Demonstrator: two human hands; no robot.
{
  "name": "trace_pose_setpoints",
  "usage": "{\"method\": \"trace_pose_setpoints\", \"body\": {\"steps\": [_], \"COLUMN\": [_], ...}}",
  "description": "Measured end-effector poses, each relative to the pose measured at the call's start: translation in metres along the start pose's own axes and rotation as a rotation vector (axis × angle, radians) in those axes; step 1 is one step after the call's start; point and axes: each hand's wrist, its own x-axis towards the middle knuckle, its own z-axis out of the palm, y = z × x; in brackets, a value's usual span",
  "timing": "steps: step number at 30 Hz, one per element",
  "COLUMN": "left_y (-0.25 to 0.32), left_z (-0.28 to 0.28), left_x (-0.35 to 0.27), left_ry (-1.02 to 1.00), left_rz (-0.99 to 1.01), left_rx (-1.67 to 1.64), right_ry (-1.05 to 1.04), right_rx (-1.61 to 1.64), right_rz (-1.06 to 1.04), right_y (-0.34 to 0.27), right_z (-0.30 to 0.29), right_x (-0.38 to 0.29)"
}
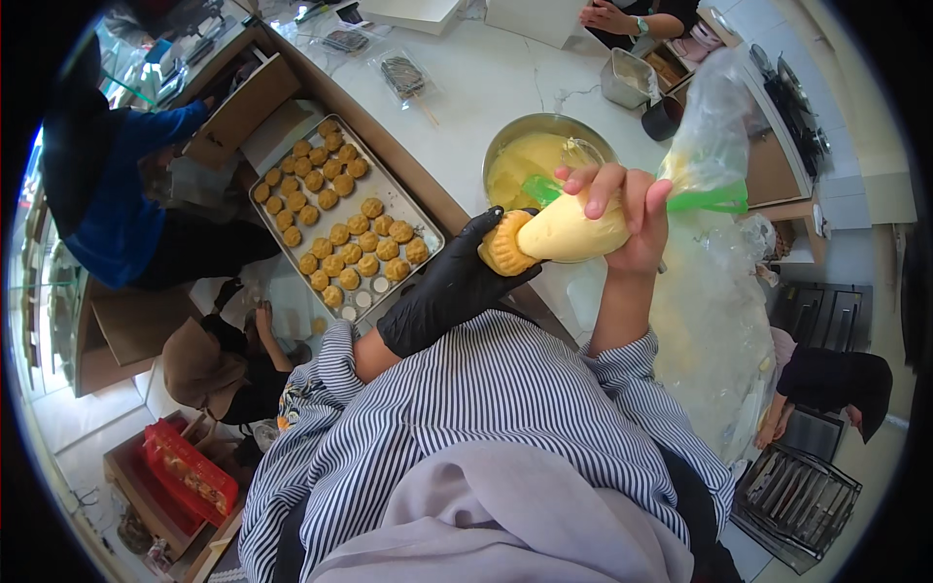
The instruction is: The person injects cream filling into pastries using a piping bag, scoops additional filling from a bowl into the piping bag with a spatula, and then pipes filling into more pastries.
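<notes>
My left hand (452,280), in a black glove, holds a golden cream puff shell (508,244) with ridged sides. Bare, my right hand (623,208) grips a clear piping bag (572,229) full of pale yellow cream, its narrow end against the puff; the tip itself is hidden. The bag's loose plastic top (711,124) flares out at the right. Behind my right hand stands a steel bowl (488,164) of yellow cream with a whisk and a green utensil or strip in it. Left of my gloved hand, a metal baking tray (430,244) bears many round puffs in rows.
Packaged dark snacks (403,76) lie on the white marble counter (496,73). A metal container (628,76) and a dark cup (662,119) stand at the upper right. Several other people are around, one near the tray's left side. A red crate (186,474) is at the lower left.
</notes>
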Motion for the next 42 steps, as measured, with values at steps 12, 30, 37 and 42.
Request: {"method": "trace_pose_setpoints", "body": {"steps": [12, 30, 37, 42], "left_y": [-0.001, -0.003, -0.006, -0.008], "left_z": [0.010, 0.019, 0.011, 0.015], "left_x": [-0.002, -0.004, 0.001, 0.000], "left_ry": [0.005, 0.027, -0.008, 0.035], "left_rz": [0.232, 0.231, 0.287, 0.292], "left_rx": [0.268, 0.253, 0.337, 0.439], "right_ry": [0.248, 0.355, 0.248, 0.242], "right_rx": [-0.495, -0.497, -0.763, -0.710], "right_rz": [-0.152, -0.285, -0.283, -0.236], "right_y": [-0.017, -0.020, -0.026, -0.030], "right_z": [0.039, 0.045, 0.059, 0.052], "right_x": [0.004, 0.004, 0.009, 0.010]}}
